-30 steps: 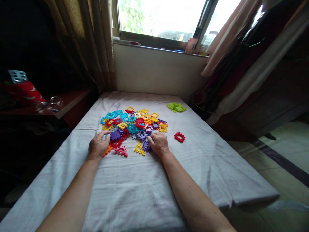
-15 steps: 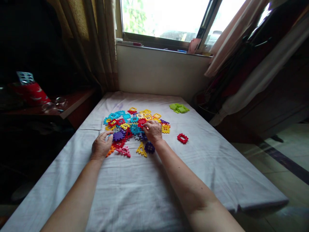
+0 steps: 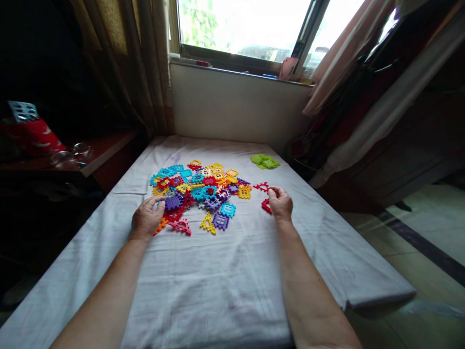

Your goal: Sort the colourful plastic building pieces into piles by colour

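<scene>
A heap of colourful interlocking plastic building pieces (image 3: 198,193) lies on the cloth-covered table. At its left edge rests my left hand (image 3: 146,220), fingers curved and apart beside a purple square piece (image 3: 173,202); whether it touches that piece I cannot tell. To the right of the heap, my right hand (image 3: 281,202) pinches a red triangular building piece (image 3: 260,186) between thumb and fingers. Beneath that hand is a red frame-shaped piece (image 3: 266,206), partly covered. A yellow triangular piece (image 3: 208,224) and a purple window piece (image 3: 221,221) lie at the heap's near side.
Several green pieces (image 3: 265,161) are grouped at the table's far right. On the left, a dark red desk (image 3: 109,150) carries glasses (image 3: 72,154) and a red container (image 3: 34,138). Clothes (image 3: 348,111) hang to the right. A window sill runs behind the table.
My right hand has moved right from the heap, carrying a red triangular piece towards the red frame-shaped one. A light-blue window piece now shows at the heap's near side. My left hand stays at the left edge.
</scene>
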The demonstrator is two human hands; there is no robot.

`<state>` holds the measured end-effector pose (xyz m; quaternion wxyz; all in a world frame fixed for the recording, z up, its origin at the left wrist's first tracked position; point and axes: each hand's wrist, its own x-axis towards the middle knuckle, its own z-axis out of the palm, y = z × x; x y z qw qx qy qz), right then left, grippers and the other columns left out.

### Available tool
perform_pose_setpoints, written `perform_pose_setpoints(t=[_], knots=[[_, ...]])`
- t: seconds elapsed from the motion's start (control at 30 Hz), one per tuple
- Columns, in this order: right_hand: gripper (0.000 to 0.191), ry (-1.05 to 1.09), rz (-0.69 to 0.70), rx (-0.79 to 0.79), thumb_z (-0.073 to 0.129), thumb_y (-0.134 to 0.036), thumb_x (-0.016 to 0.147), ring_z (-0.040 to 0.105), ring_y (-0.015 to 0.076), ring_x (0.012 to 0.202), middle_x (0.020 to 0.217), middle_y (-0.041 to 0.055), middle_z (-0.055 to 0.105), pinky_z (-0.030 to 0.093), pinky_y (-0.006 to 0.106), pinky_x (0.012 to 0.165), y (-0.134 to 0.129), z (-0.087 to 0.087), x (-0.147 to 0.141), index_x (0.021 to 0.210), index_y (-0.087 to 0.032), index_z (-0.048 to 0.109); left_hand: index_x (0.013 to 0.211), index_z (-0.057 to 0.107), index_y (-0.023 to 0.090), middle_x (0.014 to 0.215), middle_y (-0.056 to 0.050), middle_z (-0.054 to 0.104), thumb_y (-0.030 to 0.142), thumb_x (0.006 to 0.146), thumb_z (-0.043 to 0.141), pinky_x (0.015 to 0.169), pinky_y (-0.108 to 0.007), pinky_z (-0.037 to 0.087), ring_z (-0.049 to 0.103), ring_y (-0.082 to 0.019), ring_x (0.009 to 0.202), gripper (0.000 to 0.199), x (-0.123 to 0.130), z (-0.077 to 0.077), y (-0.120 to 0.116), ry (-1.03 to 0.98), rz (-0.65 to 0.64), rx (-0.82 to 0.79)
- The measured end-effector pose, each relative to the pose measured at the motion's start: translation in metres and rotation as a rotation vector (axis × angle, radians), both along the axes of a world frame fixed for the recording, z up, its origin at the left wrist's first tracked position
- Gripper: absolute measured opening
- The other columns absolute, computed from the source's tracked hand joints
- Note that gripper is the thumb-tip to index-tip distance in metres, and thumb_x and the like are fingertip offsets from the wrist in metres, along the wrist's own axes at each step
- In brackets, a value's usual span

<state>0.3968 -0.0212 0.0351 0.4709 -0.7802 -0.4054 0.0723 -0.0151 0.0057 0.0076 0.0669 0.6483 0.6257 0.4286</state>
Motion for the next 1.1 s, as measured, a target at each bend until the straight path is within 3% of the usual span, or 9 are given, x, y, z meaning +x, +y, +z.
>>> perform_pose_setpoints(t=[0.17, 0.37, 0.57, 0.83, 0.97, 1.1], knots=[[0.034, -0.018, -0.158, -0.102, 0.051, -0.035, 0.082, 0.067, 0.0219, 0.08, 0.089, 0.009, 0.077, 0.049, 0.029, 0.073, -0.017, -0.012, 0.032, 0.098, -0.017, 0.075, 0.095, 0.075, 0.027, 0.106, -0.003, 0.077, 0.038, 0.081, 0.054, 0.085, -0.03, 0.057, 0.07, -0.02, 0.09, 0.027, 0.0, 0.001, -0.001, 0.007, 0.011, 0.02], [0.029, -0.121, -0.143, -0.257, 0.052, -0.031, 0.084, 0.065, 0.0217, 0.081, 0.089, 0.0071, 0.075, 0.046, 0.028, 0.071, -0.023, -0.01, 0.023, 0.097, -0.021, 0.076, 0.095, 0.074, 0.027, 0.105, -0.003, 0.076, 0.04, 0.081, 0.054, 0.083, -0.031, 0.057, 0.071, -0.021, 0.09, 0.027, -0.001, 0.002, -0.003, 0.011, 0.009, 0.009], [0.034, -0.335, -0.143, -0.307, 0.048, -0.03, 0.089, 0.061, 0.0286, 0.105, 0.112, 0.0147, 0.07, 0.046, 0.039, 0.089, -0.024, -0.003, 0.007, 0.105, -0.019, 0.076, 0.094, 0.074, 0.027, 0.105, -0.003, 0.076, 0.039, 0.082, 0.053, 0.082, -0.031, 0.057, 0.071, -0.021, 0.09, 0.027, 0.0, 0.002, -0.002, 0.009, 0.021, 0.008], [0.039, -0.596, 0.397, -0.257, 0.059, -0.033, 0.09, 0.048, 0.0277, 0.13, 0.142, 0.0086, 0.058, 0.038, 0.043, 0.106, 0.012, 0.006, -0.062, 0.127, -0.027, 0.067, 0.093, 0.075, 0.027, 0.106, -0.003, 0.076, 0.04, 0.081, 0.054, 0.087, -0.032, 0.056, 0.071, -0.022, 0.095, 0.028, 0.001, 0.001, -0.001, 0.006, 0.022, 0.011], [0.036, -0.608, 0.511, -0.243, 0.06, -0.034, 0.092, 0.048, 0.0254, 0.132, 0.143, 0.006, 0.059, 0.036, 0.042, 0.109, 0.03, 0.004, -0.089, 0.127, -0.029, 0.068, 0.095, 0.075, 0.027, 0.107, -0.003, 0.076, 0.041, 0.081, 0.053, 0.086, -0.03, 0.056, 0.071, -0.021, 0.094, 0.029, 0.001, 0.001, -0.002, 0.008, 0.016, 0.002], [0.028, -0.604, 0.539, -0.243, 0.058, -0.036, 0.093, 0.053, 0.0251, 0.124, 0.135, 0.0051, 0.063, 0.039, 0.042, 0.105, 0.039, 0.006, -0.105, 0.115, -0.029, 0.074, 0.096, 0.075, 0.026, 0.107, -0.002, 0.076, 0.04, 0.081, 0.054, 0.083, -0.028, 0.056, 0.07, -0.02, 0.09, 0.029, 0.001, 0.002, -0.002, 0.005, 0.01, -0.021]])
